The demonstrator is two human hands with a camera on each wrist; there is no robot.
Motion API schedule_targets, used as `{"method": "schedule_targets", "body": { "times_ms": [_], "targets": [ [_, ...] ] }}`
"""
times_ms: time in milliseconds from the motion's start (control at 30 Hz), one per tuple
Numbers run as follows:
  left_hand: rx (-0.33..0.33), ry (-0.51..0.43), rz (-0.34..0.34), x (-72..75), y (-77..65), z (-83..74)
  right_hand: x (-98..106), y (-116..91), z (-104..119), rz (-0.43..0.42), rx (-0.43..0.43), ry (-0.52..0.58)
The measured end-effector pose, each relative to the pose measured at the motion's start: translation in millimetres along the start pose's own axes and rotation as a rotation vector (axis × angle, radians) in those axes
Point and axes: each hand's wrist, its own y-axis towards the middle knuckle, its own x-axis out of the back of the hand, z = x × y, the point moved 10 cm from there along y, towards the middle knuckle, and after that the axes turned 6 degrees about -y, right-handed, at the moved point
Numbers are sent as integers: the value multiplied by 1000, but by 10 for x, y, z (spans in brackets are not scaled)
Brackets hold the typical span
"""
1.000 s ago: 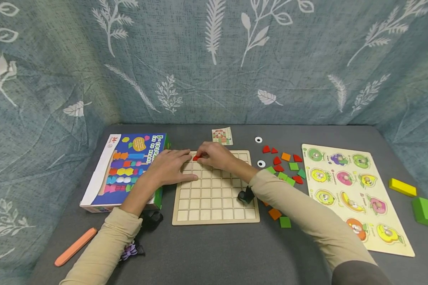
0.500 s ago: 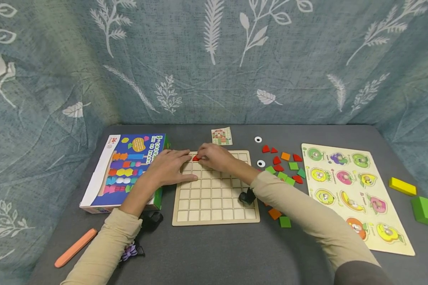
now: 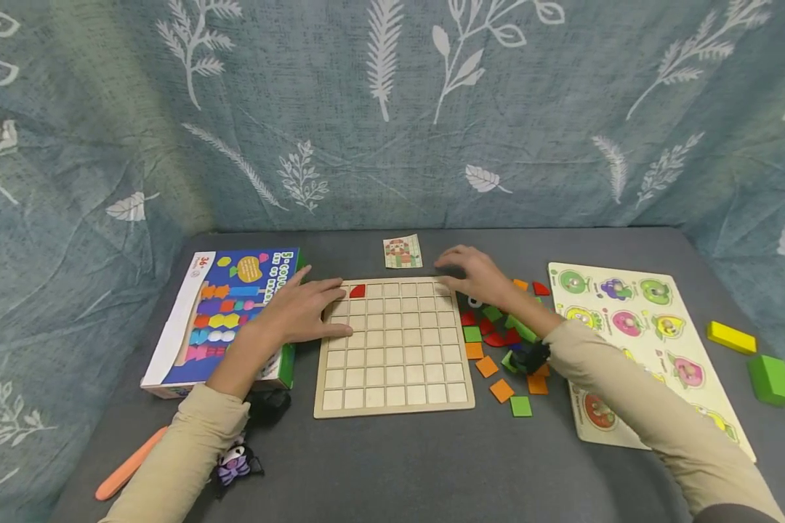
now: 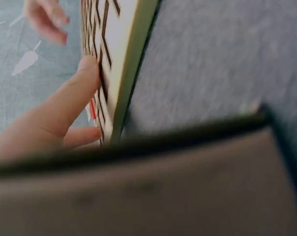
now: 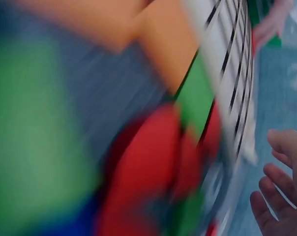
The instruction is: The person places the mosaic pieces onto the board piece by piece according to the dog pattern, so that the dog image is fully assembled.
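Observation:
A wooden grid board (image 3: 394, 417) lies in the middle of the dark table. One red quarter-round tile (image 3: 357, 291) sits in a cell of its far row, near the left corner. My left hand (image 3: 301, 311) rests with spread fingers on the board's left edge; its thumb lies over the grid in the left wrist view. Beyond the board's far right corner hovers my right hand (image 3: 477, 276), fingers loosely bent and nothing between them. Under and beside the right forearm lie loose tiles: red ones (image 3: 497, 338), green squares (image 3: 520, 406) and orange squares (image 3: 501, 391).
A small picture card (image 3: 402, 251) lies behind the board. The bead-set box (image 3: 219, 319) stands at left, with an orange stick (image 3: 131, 465) nearer. A fruit peg puzzle (image 3: 628, 341) lies at right, beside a yellow block (image 3: 731, 338) and a green block (image 3: 773, 380).
My right hand has let go of the red tile, which stays in the board's far row, and has moved right, off the grid. The left hand has stayed at the board's left edge.

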Motion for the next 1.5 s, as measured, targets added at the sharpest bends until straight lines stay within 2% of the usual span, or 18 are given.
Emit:
{"method": "schedule_targets", "body": {
  "times_ms": [133,233,367,500,967,1267,1500],
  "targets": [
    [4,12,28,12,-35,42,159,-324,-370,-30,-94,-52],
    [-9,29,25,24,-45,45,238,-571,-592,-46,-157,-86],
    [-16,7,7,19,-55,53,325,-815,-768,-70,-199,-100],
    [-10,-29,-22,13,-57,76,391,-942,-862,-91,-232,-87],
    [-8,-35,-35,8,-61,77,410,-1044,-1007,-113,-301,-16],
    [-13,-42,-42,15,-67,69,367,-1077,-1091,-83,-367,76],
    [-9,-45,-44,20,-60,72,330,-1082,-1114,-71,-378,128]
  ]
}}
